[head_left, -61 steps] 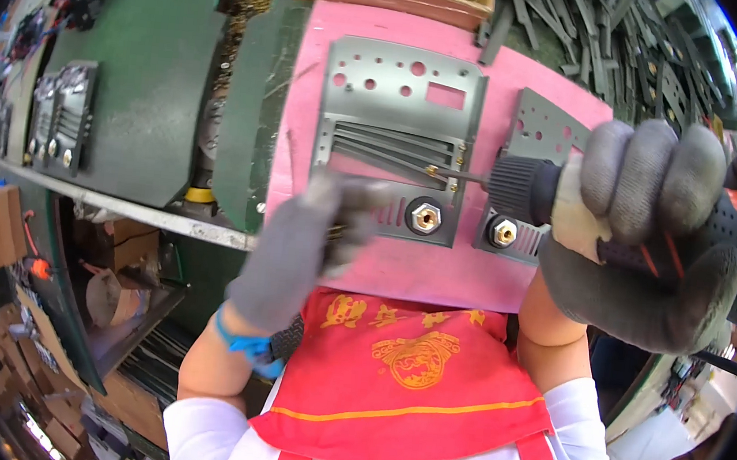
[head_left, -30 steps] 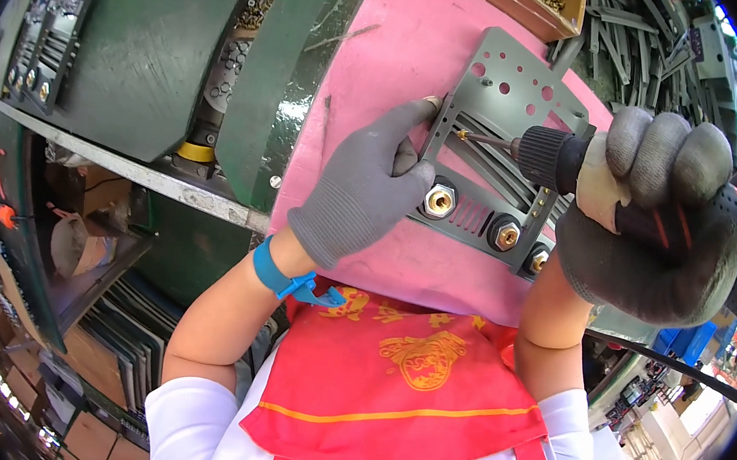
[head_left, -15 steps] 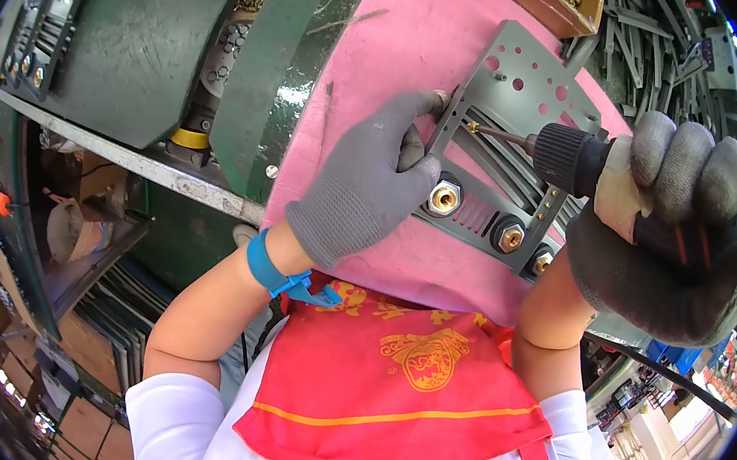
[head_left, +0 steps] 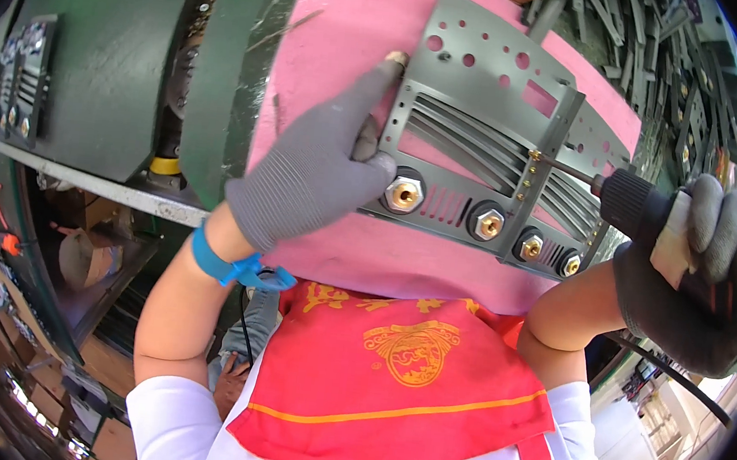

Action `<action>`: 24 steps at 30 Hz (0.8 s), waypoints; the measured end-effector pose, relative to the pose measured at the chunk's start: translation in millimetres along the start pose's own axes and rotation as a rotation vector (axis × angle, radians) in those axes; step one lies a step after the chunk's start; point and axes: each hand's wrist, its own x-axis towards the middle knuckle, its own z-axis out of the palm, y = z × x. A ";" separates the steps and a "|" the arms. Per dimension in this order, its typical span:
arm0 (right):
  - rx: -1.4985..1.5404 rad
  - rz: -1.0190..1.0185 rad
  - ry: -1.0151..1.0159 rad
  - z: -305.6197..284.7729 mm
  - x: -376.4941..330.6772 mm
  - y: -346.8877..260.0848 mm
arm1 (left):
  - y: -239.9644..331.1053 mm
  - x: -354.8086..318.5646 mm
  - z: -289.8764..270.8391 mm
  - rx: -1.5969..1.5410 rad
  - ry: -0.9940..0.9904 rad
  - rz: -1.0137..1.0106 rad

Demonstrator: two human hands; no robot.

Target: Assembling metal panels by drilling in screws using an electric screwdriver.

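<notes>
Grey plate: a perforated metal panel (head_left: 483,143) lies flat on the pink mat (head_left: 349,60), tilted so its long edge runs from 11 o'clock down to 4 o'clock, with round holes and one rectangular cut-out near the top and slanted vent slots in the middle.
Brass fittings: four of them sit in a row along the plate's lower edge, the nearest one (head_left: 405,194) just beside the left thumb, the others stepping off toward 4 o'clock.
Left hand: the gloved left hand (head_left: 316,176) presses on the plate's left edge, forefinger stretched straight up toward 12 o'clock along that edge, thumb tucked against the corner; fingers spread, gripping nothing, just pinning the plate down.
Right hand: the gloved right hand (head_left: 692,279) is wrapped tight round the driver (head_left: 645,212) at 3 o'clock.
Driver bit: its thin tip meets a small screw (head_left: 534,155) on the upright bar of the plate, right of the vent slots.
Surface: green surface (head_left: 101,53) spreads left of the mat; dark metal strips (head_left: 634,52) are piled at 1 o'clock.
Wrist: a blue band (head_left: 223,262) circles the left wrist.
</notes>
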 end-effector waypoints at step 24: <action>-0.206 -0.276 -0.301 -26.3 -10.0 16.4 | -4.8 -9.7 22.8 0.124 0.167 -0.023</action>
